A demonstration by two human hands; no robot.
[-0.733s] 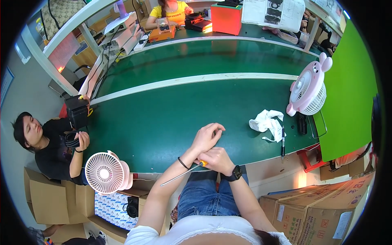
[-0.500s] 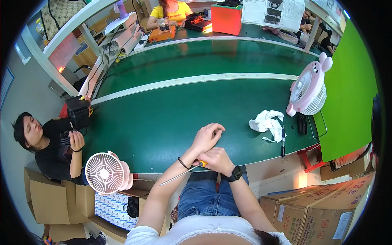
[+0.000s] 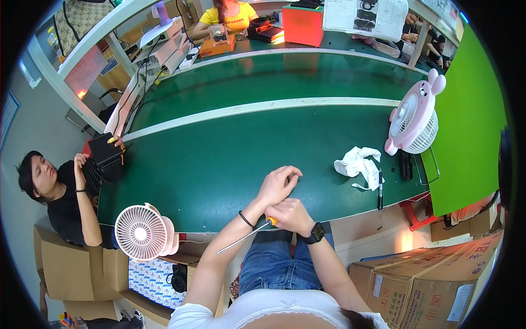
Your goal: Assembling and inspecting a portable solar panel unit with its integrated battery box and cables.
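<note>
My left hand [image 3: 279, 185] rests on the green tabletop close to its front edge, fingers loosely bent and apart, holding nothing. Just below it, at my left wrist, my right hand [image 3: 291, 216] is closed around a screwdriver [image 3: 272, 220]. Some of its yellow handle shows beneath the fingers; the rest is hidden in the hand. Its long thin metal shaft slants down to the left, across my left forearm.
A pink fan [image 3: 141, 233] stands at the front left edge, a rabbit-eared fan [image 3: 412, 118] at the right. White crumpled cloth [image 3: 357, 163] and a pen [image 3: 380, 189] lie right of my hands. A co-worker [image 3: 68, 186] at left holds a black box-shaped object [image 3: 107, 156]. Cartons [image 3: 422, 279] stand lower right.
At the left, the co-worker's raised hand and the black object have shifted; the hand is now higher, next to the object. My hands and the screwdriver stay nearly still.
</note>
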